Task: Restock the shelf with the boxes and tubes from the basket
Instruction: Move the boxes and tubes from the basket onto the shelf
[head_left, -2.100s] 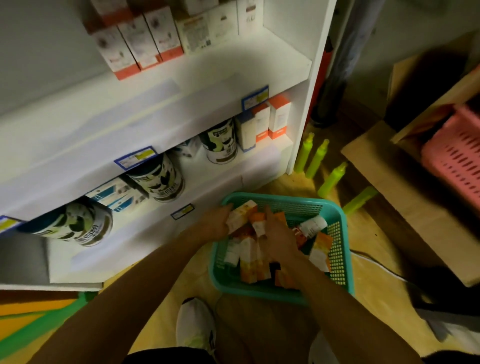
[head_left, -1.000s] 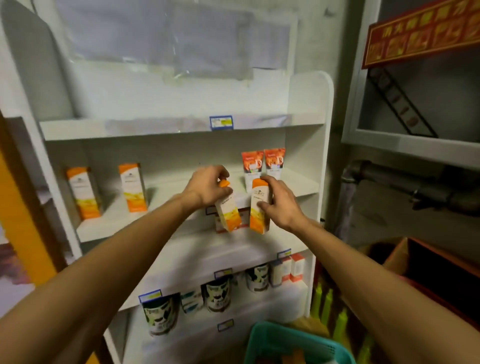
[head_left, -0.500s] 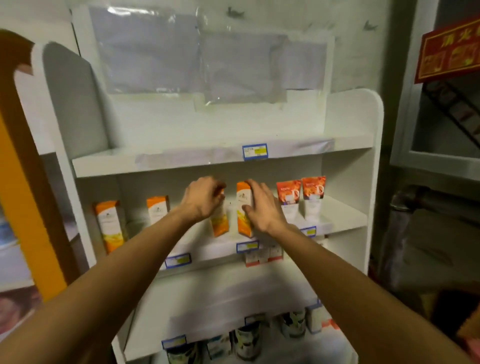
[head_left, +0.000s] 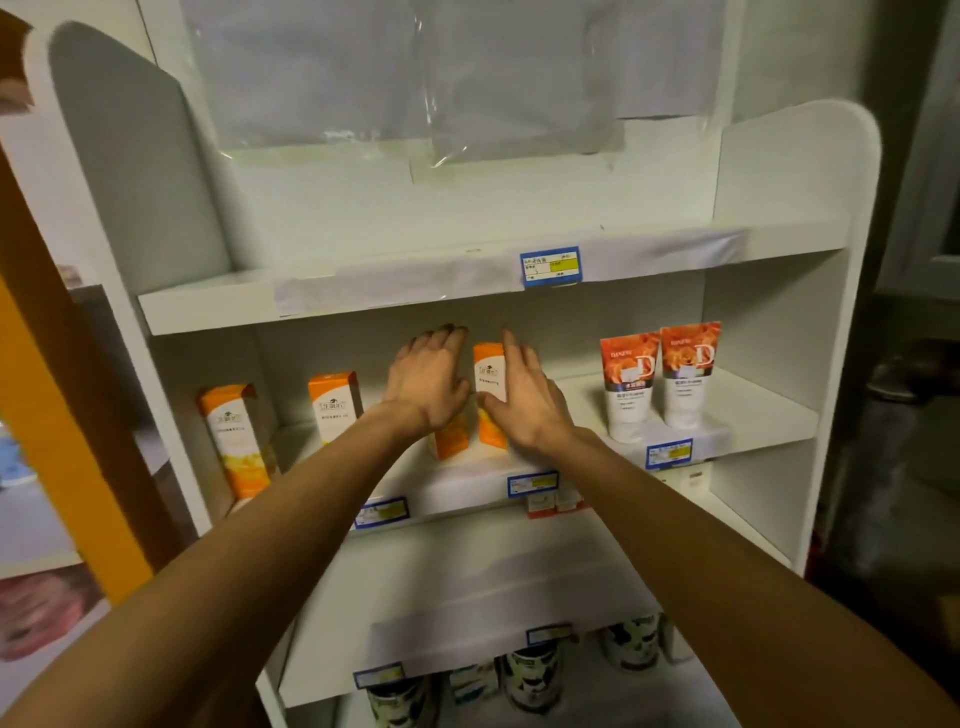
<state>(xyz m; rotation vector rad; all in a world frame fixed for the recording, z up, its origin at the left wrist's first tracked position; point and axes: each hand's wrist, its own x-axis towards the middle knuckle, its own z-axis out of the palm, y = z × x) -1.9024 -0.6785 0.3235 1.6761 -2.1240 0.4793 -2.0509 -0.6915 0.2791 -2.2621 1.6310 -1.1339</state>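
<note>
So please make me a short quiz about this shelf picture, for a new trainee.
1. True or false: two tubes stand at the right end of the middle shelf.
2. How many orange boxes stand to the left of the left hand?
3. Which hand touches the box that shows between the hands? A) left hand only B) right hand C) neither

Key
1. True.
2. Two: the far-left box and its neighbour.
3. B; its fingers lie along that box. The left hand mostly covers another box.
</note>
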